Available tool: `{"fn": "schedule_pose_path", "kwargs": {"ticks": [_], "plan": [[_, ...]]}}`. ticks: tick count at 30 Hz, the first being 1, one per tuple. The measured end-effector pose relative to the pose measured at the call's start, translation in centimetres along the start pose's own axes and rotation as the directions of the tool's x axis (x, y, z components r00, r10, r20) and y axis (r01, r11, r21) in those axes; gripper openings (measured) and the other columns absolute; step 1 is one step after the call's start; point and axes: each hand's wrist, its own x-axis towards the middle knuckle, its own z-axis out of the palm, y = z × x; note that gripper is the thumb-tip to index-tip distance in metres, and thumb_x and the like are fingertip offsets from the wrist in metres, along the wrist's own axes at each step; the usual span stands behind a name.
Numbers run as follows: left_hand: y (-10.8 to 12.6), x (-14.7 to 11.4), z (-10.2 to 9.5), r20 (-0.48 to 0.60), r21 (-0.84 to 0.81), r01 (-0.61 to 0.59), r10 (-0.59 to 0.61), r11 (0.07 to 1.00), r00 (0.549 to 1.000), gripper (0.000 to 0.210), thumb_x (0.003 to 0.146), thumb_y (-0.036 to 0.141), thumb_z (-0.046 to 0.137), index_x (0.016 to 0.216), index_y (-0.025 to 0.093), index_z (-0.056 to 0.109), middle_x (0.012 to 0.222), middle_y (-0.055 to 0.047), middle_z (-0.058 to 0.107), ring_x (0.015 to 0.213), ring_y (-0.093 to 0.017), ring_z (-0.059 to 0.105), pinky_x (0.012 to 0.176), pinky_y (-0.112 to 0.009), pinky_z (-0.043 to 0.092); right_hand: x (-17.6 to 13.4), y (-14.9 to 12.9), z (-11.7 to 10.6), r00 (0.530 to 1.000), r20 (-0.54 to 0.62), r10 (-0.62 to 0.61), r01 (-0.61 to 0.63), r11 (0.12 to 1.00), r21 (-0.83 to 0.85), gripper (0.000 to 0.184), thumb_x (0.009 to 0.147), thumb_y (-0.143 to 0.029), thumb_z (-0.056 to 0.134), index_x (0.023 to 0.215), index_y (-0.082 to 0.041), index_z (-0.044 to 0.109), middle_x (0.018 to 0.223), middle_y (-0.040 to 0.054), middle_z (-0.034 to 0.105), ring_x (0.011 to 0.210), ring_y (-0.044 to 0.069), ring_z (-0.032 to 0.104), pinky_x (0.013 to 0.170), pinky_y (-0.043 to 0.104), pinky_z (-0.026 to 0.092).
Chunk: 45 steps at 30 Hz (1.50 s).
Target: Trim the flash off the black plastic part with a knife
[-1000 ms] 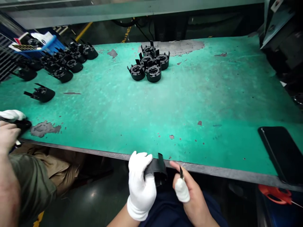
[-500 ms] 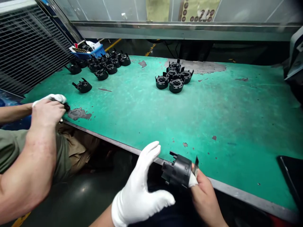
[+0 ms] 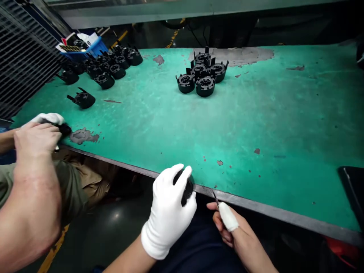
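Observation:
My left hand [image 3: 170,208], in a white glove, is wrapped over a round black plastic part [image 3: 187,191] at the front edge of the table; the glove hides much of the part. To the right of it, my right hand [image 3: 230,227] is bare apart from a white cover on the thumb. Between that thumb and the fingers is a small dark blade [image 3: 215,198], its tip pointing up and its handle hidden. A gap separates the blade from the black part.
Several similar black parts [image 3: 205,86] cluster on the green table [image 3: 142,125], with more [image 3: 104,80] at the far left beside a blue basket [image 3: 98,48]. A co-worker's hands [image 3: 42,131] hold a dark part at left. A black object [image 3: 351,189] lies at the right edge.
The black part has passed from my right hand to my left, which has closed around it. My right hand keeps the blade. The view has tilted down.

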Motion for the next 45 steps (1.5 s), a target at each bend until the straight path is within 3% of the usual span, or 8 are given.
{"fn": "schedule_pose_path", "kwargs": {"ticks": [5,11,19,26,33,37,42,45], "plan": [[0.7,-1.3,1.6,0.001,-0.051,0.010,-0.010,0.999,1.000,0.066,0.088,0.015,0.072,0.149,0.017,0.048,0.144,-0.017,0.052,0.139,-0.032,0.050,0.117,-0.052,0.047,1.5,-1.6,0.9,0.993,0.080,-0.086,0.098,0.981,-0.165,0.050,0.114,-0.064,0.044,0.126,-0.021,0.066,0.080,0.0003,0.047,0.063,0.016,0.034,0.057,0.027,0.030],[0.9,-2.4,2.2,-0.002,-0.055,-0.005,0.005,0.998,1.000,0.076,0.086,0.013,0.075,0.154,0.019,0.042,0.142,-0.017,0.051,0.139,-0.034,0.049,0.116,-0.056,0.046,2.7,-2.0,2.2,0.977,0.048,-0.210,0.215,0.961,-0.172,0.042,0.115,-0.052,0.047,0.093,-0.021,0.064,0.082,0.0006,0.051,0.080,0.021,0.049,0.075,0.028,0.042],[0.9,-3.0,2.8,-0.033,-0.083,-0.054,0.052,0.995,0.998,0.067,0.080,0.008,0.079,0.141,0.014,0.053,0.127,-0.015,0.057,0.134,-0.035,0.051,0.115,-0.057,0.045,2.9,-1.3,1.8,0.980,0.051,-0.190,0.197,0.965,-0.175,0.034,0.115,-0.047,0.049,0.116,-0.024,0.075,0.106,0.0047,0.067,0.098,0.027,0.059,0.095,0.034,0.047],[0.6,-2.9,2.9,-0.029,-0.085,-0.078,0.076,0.993,0.997,0.065,0.078,0.007,0.079,0.137,0.016,0.055,0.123,-0.013,0.057,0.133,-0.035,0.051,0.114,-0.058,0.045,3.2,-1.8,1.8,0.985,0.057,-0.165,0.172,0.973,-0.157,0.036,0.115,-0.046,0.049,0.112,-0.025,0.078,0.109,0.0043,0.069,0.094,0.027,0.061,0.098,0.037,0.048],[0.7,-2.5,2.9,-0.037,-0.087,-0.080,0.077,0.993,0.996,0.059,0.077,0.005,0.079,0.131,0.016,0.057,0.120,-0.012,0.057,0.129,-0.032,0.053,0.114,-0.055,0.046,3.5,-2.0,1.9,0.987,0.006,-0.162,0.161,0.975,-0.156,0.035,0.114,-0.045,0.050,0.132,-0.027,0.074,0.127,0.0062,0.065,0.123,0.034,0.054,0.113,0.044,0.039],[0.8,-2.6,3.0,-0.050,-0.080,-0.081,0.077,0.993,0.996,0.058,0.077,0.006,0.080,0.130,0.016,0.057,0.119,-0.012,0.056,0.131,-0.033,0.051,0.115,-0.055,0.046,3.5,-1.9,2.0,0.987,0.008,-0.159,0.159,0.978,-0.134,0.033,0.114,-0.043,0.051,0.128,-0.025,0.075,0.123,0.0063,0.066,0.118,0.033,0.056,0.111,0.042,0.042],[0.8,-3.0,3.1,-0.057,-0.066,-0.080,0.076,0.995,0.995,0.062,0.078,0.007,0.080,0.134,0.018,0.056,0.121,-0.012,0.055,0.133,-0.034,0.050,0.114,-0.056,0.046,3.0,-1.6,2.0,0.988,0.009,-0.153,0.152,0.973,-0.171,0.038,0.114,-0.045,0.050,0.098,-0.022,0.075,0.090,0.0030,0.065,0.090,0.027,0.060,0.099,0.039,0.048],[0.8,-3.0,3.1,-0.061,-0.067,-0.086,0.082,0.994,0.995,0.062,0.077,0.006,0.080,0.133,0.017,0.056,0.121,-0.013,0.055,0.132,-0.034,0.051,0.114,-0.057,0.047,3.0,-1.7,1.8,0.987,0.014,-0.163,0.162,0.966,-0.200,0.038,0.114,-0.046,0.049,0.100,-0.022,0.076,0.095,0.0040,0.066,0.094,0.029,0.060,0.099,0.039,0.048]]}}
